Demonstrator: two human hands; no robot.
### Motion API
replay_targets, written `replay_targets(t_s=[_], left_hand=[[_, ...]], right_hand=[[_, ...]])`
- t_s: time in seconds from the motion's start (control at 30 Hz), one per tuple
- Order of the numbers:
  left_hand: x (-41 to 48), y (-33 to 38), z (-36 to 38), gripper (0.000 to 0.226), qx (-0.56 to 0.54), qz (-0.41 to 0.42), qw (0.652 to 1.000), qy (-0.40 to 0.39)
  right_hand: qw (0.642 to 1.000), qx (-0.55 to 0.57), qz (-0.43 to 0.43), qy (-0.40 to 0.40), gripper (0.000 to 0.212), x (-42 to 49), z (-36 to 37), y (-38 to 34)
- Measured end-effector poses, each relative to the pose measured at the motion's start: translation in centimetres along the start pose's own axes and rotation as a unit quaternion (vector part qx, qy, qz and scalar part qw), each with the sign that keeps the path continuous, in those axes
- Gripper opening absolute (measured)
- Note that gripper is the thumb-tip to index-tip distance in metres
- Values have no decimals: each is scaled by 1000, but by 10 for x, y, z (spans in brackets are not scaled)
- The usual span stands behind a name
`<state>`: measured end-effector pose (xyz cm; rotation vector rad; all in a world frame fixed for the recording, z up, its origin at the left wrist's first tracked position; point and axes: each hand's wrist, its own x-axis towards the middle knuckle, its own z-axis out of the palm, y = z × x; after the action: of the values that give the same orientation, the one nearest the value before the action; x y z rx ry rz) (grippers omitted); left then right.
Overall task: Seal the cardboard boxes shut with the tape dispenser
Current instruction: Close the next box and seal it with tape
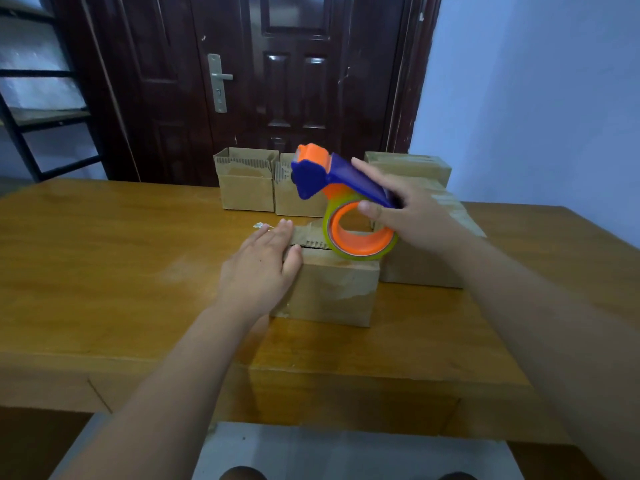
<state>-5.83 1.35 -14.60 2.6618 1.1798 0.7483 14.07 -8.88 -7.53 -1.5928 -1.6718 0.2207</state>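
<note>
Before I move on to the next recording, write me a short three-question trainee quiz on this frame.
1. True or false: the left hand rests with straight fingers on top of the near box.
2. Which hand holds the tape dispenser? A) the left B) the right hand C) neither
3. Fill in: the open boxes stand at the far edge of the table, in front of the dark ____.

Key: 1 true; 2 B; 3 door.
</note>
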Motion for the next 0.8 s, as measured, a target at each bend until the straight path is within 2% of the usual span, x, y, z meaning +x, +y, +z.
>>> replay_targets(t_s=[0.1,0.17,0.37,0.57,0.8], left_hand=[[0,1,0,50,-3,-3,1000,2],[0,2,0,50,4,-8,1000,1],[0,4,-3,50,14,-16,1000,-10],[-2,4,-4,50,19,-18,1000,-9],[-3,4,-3,50,13,-16,1000,-4]], right_hand=[[999,40,3,34,62,-6,5,9],[999,26,-2,21,63,-4,-2,8],[996,-76,-18,-36,68,7,-19,2],[983,-165,9,-84,70,2,-43,-3],[987,-148,11,-63,69,-8,-43,4]])
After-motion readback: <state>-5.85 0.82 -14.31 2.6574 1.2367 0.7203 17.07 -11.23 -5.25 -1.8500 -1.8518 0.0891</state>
